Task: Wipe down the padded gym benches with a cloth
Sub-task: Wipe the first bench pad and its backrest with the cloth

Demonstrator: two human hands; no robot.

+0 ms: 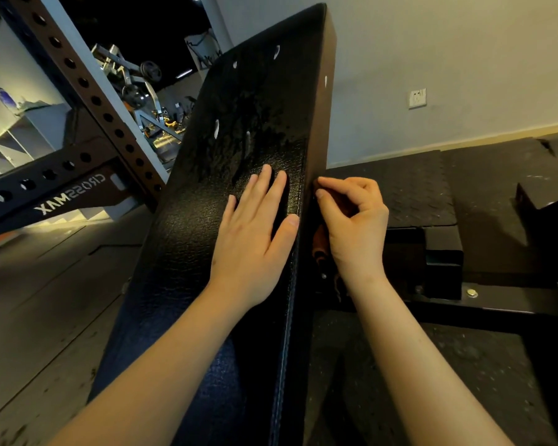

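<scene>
Right grip [351,220] pinches the brown cloth [321,243] against the side of the bench pad [239,123], mid-frame; left grip [255,230] lies flat on top. Cloth looks soft and floppy, so bunch it.

top: bench pad [239,123] bare beyond left hand [252,226] to its far end | left: open floor, then perforated rack upright [87,88] and crossbeam [62,188] near the pad's edge | right: right hand [351,220] with brown cloth [321,249] fills the pad's flank; black steel bench frame [442,265] close below; rubber mat [416,191] open beyond
</scene>
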